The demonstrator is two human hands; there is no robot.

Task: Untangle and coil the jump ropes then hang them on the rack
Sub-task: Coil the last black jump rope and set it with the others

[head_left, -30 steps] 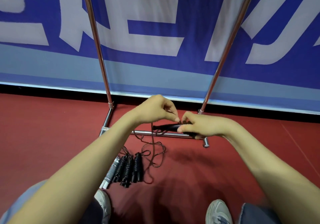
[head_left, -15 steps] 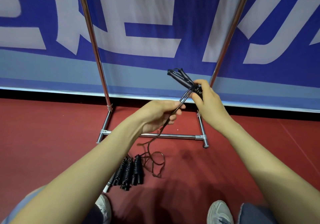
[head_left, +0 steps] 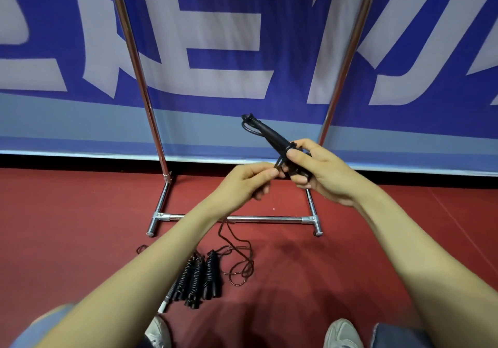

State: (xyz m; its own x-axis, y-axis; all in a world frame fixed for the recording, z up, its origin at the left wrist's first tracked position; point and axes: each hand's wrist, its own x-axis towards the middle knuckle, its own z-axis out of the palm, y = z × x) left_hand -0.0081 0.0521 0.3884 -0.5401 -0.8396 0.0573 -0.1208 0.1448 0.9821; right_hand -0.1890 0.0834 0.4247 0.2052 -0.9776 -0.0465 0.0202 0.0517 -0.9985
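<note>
Handles: your right hand curls round the black jump rope handles. They look like two, jutting up-left past your thumb.
Cord: your left hand pinches the cord just beside your right fingertips.
Floor: roughly four wound ropes below your left wrist.
Rack: one rack, beyond both hands.

Blue banner with white lettering at back; red floor; two pale sneakers at bottom edge.
</note>
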